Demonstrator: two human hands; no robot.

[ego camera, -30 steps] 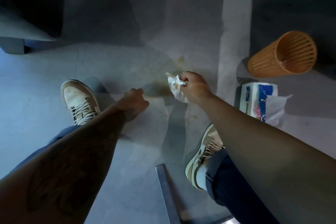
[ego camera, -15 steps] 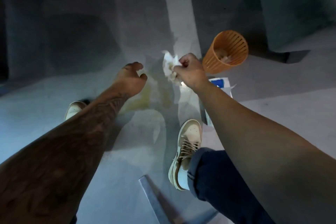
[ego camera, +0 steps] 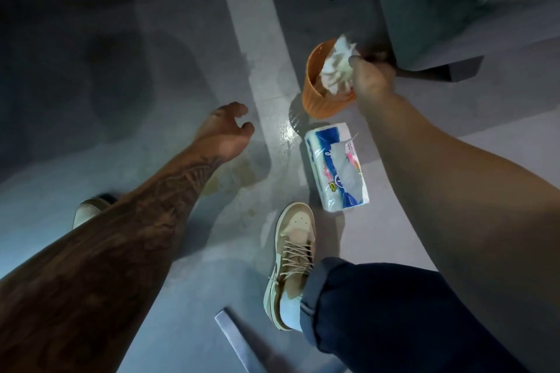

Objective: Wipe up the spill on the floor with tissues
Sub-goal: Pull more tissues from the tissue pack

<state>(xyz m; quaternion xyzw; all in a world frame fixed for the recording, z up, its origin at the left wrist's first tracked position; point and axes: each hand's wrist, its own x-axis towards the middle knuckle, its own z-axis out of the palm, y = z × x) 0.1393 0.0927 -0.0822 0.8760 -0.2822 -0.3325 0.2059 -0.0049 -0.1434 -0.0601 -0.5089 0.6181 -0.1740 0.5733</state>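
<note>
My right hand grips a crumpled white tissue over the open mouth of the orange slatted bin. A yellowish spill stains the grey floor below my left hand, which hangs above it with loosely curled fingers and holds nothing. A blue and white tissue pack lies on the floor between the bin and my right shoe, with a sheet sticking out of its top.
My right shoe and dark trouser leg stand just below the pack; my left shoe peeks out behind my left forearm. Grey furniture stands behind the bin. A metal strip lies at the bottom.
My right hand has carried the used tissue from over the spill rightward to the bin's mouth. My left hand has risen slightly, and the view has swung to the right.
</note>
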